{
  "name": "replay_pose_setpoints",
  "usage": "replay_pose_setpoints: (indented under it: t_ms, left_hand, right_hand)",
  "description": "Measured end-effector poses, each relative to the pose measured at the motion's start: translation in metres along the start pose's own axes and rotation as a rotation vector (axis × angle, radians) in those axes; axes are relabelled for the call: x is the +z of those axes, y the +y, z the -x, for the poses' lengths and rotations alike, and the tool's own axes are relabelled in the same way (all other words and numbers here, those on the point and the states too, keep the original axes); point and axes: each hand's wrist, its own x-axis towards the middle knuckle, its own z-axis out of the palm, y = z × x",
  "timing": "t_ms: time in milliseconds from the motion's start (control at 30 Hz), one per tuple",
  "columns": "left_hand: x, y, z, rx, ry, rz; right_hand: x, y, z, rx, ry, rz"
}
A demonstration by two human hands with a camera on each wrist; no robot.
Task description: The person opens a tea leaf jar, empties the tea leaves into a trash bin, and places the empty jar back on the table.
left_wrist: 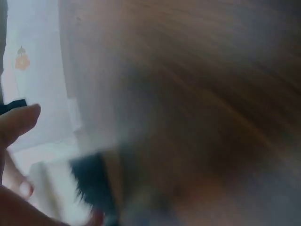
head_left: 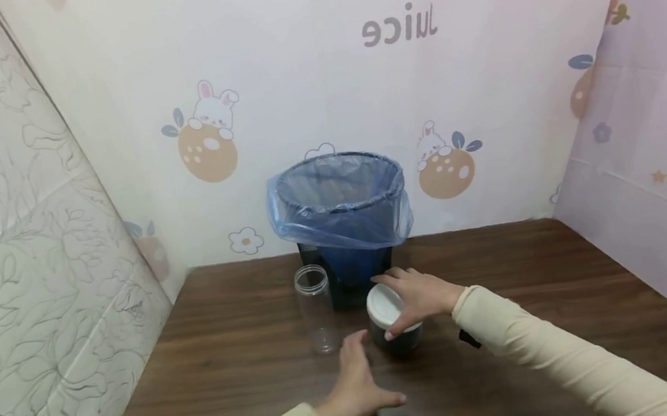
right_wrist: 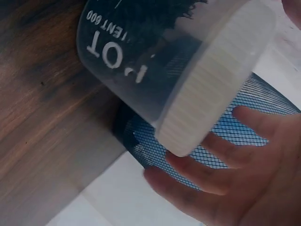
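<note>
A squat clear jar [right_wrist: 127, 61] with dark contents and white lettering stands on the wooden table, capped by a ribbed white lid [head_left: 385, 305]. My right hand [head_left: 422, 295] spreads around that lid, thumb on the near side and fingers on the far side. In the right wrist view its fingers [right_wrist: 197, 179] lie loosely beside the lid's rim; firm contact cannot be made out. Left of the jar, my left hand [head_left: 355, 389] hovers with thumb and fingers apart, holding nothing. An uncapped tall clear jar [head_left: 318, 311] stands upright just beyond it.
Behind the jars a black mesh bin [head_left: 314, 254], lined with a blue plastic bag [head_left: 344, 224], stands against the patterned back wall covering [head_left: 317, 54]. The brown table [head_left: 233, 354] meets side coverings at left and right. The left wrist view is largely blurred.
</note>
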Motion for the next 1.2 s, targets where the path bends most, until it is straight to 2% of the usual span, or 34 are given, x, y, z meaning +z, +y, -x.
replay_pose_setpoints:
  t_ms: [67,133,200,300,633,933,1200]
  left_hand:
    - [0.017,0.002,-0.012,-0.067,0.003,0.038]
    - [0.029,0.001,-0.024,-0.123,0.03,0.073]
    - [0.034,-0.002,-0.034,-0.152,0.046,0.094]
    - [0.033,-0.006,-0.042,-0.172,0.039,0.109]
    - [0.04,-0.013,-0.05,-0.167,0.015,0.147]
    - [0.038,-0.01,-0.059,-0.137,0.106,0.099]
    - [0.036,-0.009,-0.059,-0.103,0.175,0.099]
  right_hand:
    - [0.003,0.002,0.001,-0.007,-0.014,0.002]
    - [0.007,0.004,0.001,-0.023,-0.015,0.015]
    - [0.011,0.006,0.0,-0.043,-0.003,0.028]
    - [0.016,0.006,-0.004,-0.076,0.037,0.05]
    - [0.021,0.01,-0.003,-0.081,0.115,0.079]
    - [0.01,0.006,-0.002,-0.03,0.115,-0.039]
    - [0.007,0.001,0.002,0.023,0.084,-0.089]
